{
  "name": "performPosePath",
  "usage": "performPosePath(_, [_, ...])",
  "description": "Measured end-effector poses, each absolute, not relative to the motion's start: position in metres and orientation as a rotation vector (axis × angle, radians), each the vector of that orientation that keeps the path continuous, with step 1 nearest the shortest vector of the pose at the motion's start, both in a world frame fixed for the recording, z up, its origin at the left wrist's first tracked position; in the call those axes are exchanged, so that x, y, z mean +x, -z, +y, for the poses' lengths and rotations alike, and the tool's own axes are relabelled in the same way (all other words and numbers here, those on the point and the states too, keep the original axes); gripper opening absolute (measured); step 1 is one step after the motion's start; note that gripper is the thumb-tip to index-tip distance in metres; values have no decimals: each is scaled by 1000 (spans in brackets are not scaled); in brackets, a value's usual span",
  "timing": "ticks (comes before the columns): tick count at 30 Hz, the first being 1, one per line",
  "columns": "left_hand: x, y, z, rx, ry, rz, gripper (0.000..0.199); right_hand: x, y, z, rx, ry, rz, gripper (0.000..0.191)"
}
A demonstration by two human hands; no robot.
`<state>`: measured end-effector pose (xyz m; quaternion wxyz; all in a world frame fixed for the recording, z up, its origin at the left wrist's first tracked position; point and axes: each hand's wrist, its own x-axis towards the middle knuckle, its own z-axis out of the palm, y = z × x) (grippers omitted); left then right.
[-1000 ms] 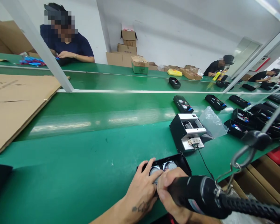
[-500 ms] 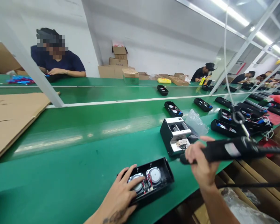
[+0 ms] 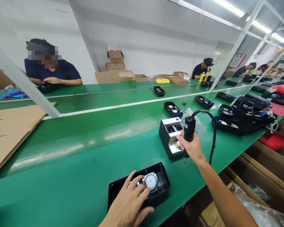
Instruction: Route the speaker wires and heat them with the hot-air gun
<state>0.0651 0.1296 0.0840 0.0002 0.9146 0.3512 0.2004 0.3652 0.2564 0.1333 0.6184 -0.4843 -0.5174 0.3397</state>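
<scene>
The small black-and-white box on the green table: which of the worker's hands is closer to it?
The right hand, gripping a black screwdriver, is right at the box. The left hand rests on the open black case, nearer the worker.

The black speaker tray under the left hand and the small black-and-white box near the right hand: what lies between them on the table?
In the head view, only bare green table lies between the speaker tray and the box.

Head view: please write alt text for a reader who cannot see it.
A person's left hand rests on an open black speaker case on a green table, while the right hand holds a black electric screwdriver upright over a small black-and-white box.
</scene>
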Motion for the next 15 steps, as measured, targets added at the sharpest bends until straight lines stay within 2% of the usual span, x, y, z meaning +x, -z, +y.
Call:
performPosePath(3, [73,-73,131,2803,-577,1163,35,364,-130,220,-1051,-938,-1187,33])
performPosePath(6, [78,-61,131,2751,-672,1217,28,358,-134,179,-821,-1026,-1092,26])
performPosePath(10, [79,-53,131,2741,-685,1225,27,336,-144,141,-567,-1041,-1070,21])
performPosePath(15, [77,-52,132,2785,-753,1176,34,302,-142,128,-497,-1053,-1176,19])
